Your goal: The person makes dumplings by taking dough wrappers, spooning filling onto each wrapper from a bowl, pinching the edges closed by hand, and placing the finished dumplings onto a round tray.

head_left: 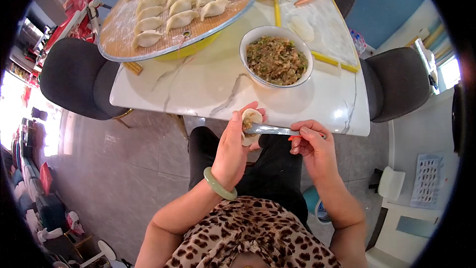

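And here's your left hand (232, 144), cupped and partly open, the wrapper (251, 140) lying against its fingers beside the thumb, long axis running away from you; your right hand (317, 144) has its fingers closed on the spoon's handle, the spoon (275, 130) stretching crosswise, pointing left, tip at the filling (247, 121), near the table (198, 89) edge

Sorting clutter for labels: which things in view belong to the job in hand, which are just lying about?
Job:
- wrapper, left hand
- spoon, right hand
- filling bowl
- dumpling board
- floured mat

Lying about, apparently:
- dark chair
- white stool
- teal bucket
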Motion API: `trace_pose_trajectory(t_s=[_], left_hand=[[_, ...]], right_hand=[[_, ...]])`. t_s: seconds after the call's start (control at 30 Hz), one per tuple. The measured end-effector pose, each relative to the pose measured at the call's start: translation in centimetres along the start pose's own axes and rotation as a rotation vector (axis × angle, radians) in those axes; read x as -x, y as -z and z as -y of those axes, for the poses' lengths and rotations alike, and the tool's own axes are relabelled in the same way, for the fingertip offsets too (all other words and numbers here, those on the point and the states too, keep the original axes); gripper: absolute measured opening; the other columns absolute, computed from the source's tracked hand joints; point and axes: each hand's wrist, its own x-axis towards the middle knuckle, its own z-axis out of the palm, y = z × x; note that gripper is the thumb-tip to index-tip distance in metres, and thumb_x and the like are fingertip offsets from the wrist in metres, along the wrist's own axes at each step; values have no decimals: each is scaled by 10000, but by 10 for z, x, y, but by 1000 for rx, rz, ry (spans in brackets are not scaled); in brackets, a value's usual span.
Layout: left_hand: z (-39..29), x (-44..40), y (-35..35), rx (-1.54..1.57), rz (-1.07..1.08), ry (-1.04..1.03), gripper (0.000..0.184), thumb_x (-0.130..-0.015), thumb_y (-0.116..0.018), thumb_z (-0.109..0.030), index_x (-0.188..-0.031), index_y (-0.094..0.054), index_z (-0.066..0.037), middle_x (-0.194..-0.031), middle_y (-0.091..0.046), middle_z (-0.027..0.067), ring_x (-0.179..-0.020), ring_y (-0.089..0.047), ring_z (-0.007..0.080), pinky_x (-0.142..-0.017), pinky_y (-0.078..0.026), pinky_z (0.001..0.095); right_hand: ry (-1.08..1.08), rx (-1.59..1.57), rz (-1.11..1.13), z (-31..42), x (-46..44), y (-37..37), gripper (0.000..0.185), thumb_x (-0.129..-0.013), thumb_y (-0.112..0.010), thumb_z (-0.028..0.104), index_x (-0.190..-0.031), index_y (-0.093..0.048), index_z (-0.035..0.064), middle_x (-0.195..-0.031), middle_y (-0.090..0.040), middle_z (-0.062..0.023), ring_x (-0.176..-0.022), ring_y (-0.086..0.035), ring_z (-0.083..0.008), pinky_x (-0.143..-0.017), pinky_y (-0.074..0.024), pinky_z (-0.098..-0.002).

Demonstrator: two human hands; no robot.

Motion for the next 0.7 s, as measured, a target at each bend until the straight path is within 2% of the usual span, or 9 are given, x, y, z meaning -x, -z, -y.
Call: trace_pose_trajectory(t_s=[0.2, 0.27, 0.33, 0.47, 0.53, 0.63, 0.67, 0.7], left_hand=[[-4, 2, -2, 40, 32, 23, 528, -1031, -206, -372, -1314, -418, 20, -1249, -527, 151, -1169, -503, 236, -1017, -384, 354], [-6, 1, -1, 66, 30, 53, 526, -1031, -203, -372, -1311, -420, 18, -1250, -526, 156, -1170, -506, 243, -1003, -398, 356], [-4, -4, 6, 236, 133, 123, 510, -1027, -242, -393, -1315, -436, -20, -1222, -559, 74, -1056, -547, 185, -825, -448, 287], [-5, -13, 2, 321, 73, 115, 521, -1025, -231, -397, -1306, -431, -7, -1250, -548, 111, -1131, -540, 235, -891, -458, 328], [-6, -18, 5, 382, 141, 155, 539, -1023, -221, -403, -1307, -420, 9, -1275, -530, 148, -1205, -504, 269, -944, -450, 355], [-7, -22, 7, 488, 165, 168, 567, -1015, -240, -424, -1330, -401, 20, -1314, -485, 200, -1212, -491, 304, -951, -454, 393], [-8, -23, 8, 493, 167, 156, 567, -1015, -240, -424, -1330, -401, 20, -1314, -485, 200, -1212, -491, 304, -951, -454, 393], [-8, -23, 8, 514, 181, 156, 571, -1014, -241, -427, -1331, -398, 21, -1314, -484, 199, -1214, -489, 304, -954, -453, 396]], right_hand=[[101, -102, 34, -24, 1, 12, 210, -916, -518, 126, -1026, -591, -37, -722, -602, -81, -627, -572, -129, -627, -507, -264], [187, -142, 109, -26, 2, 17, 215, -933, -520, 120, -1047, -591, -47, -787, -628, -98, -703, -601, -146, -667, -505, -263], [225, -123, 108, -19, 3, 19, 209, -932, -510, 109, -1042, -589, -51, -787, -626, -107, -697, -598, -155, -662, -503, -269], [356, -93, 118, 15, -3, 20, 200, -927, -482, 78, -1027, -586, -61, -783, -620, -128, -678, -591, -177, -648, -501, -278], [554, 49, 112, 45, -12, 16, 206, -926, -477, 74, -1019, -592, -70, -778, -617, -128, -669, -580, -169, -638, -496, -278], [958, 433, 54, 89, -17, 9, 206, -931, -489, 66, -1027, -601, -78, -801, -621, -116, -690, -579, -154, -644, -497, -284], [1009, 543, 20, 94, -17, 8, 200, -874, -545, 22, -1049, -620, -38, -811, -626, -109, -693, -593, -180, -647, -499, -302], [1014, 546, 31, 95, -22, 7, 200, -874, -545, 22, -1049, -620, -38, -811, -626, -109, -693, -593, -180, -647, -499, -302]])
